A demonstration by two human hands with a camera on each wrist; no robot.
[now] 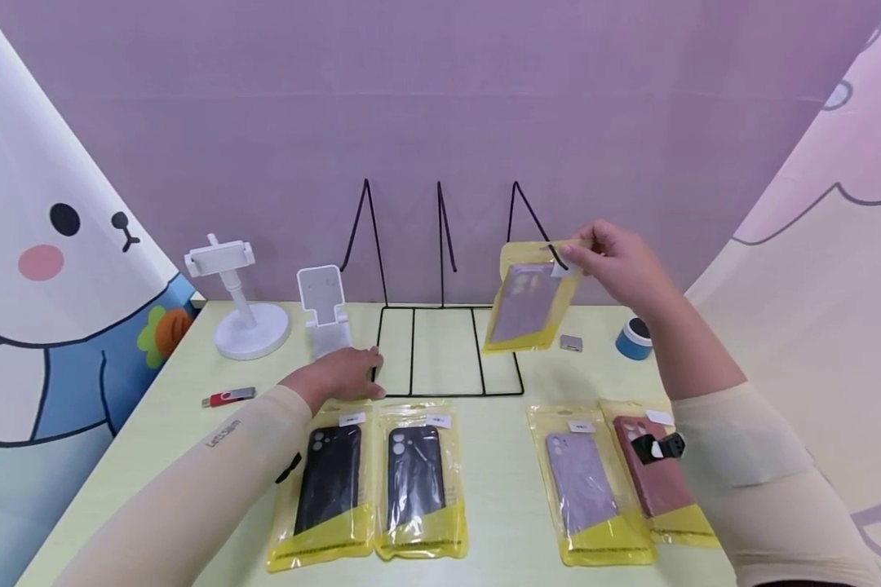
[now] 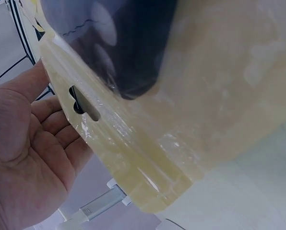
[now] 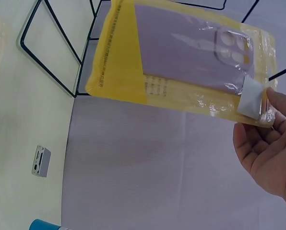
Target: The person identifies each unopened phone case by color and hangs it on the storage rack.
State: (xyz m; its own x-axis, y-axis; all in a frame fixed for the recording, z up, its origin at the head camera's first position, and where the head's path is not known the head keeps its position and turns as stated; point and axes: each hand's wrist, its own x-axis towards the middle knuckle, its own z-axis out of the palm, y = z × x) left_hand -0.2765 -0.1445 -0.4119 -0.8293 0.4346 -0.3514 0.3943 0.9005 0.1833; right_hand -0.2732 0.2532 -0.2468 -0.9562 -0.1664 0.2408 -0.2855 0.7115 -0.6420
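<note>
My right hand (image 1: 624, 265) pinches the top corner of a yellow-edged clear bag (image 3: 181, 96) holding a lilac phone case (image 3: 186, 48). The bag hangs tilted at the right prong of a black wire rack (image 1: 442, 308). That prong's end meets the bag's top edge; whether it passes through the hang hole I cannot tell. My left hand (image 1: 341, 377) grips the rack's front left base corner between thumb and fingers. In the left wrist view, a bagged black phone case (image 2: 128, 48) partly covers the left hand's fingertips.
Bagged black cases (image 1: 330, 481) lie front left. A bagged lilac case (image 1: 580, 481) and a bagged dark pink case (image 1: 657, 473) lie front right. White phone stands (image 1: 252, 330), a red USB stick (image 1: 229, 397), a small grey card reader (image 1: 571, 343) and a blue round object (image 1: 634, 340) stand around.
</note>
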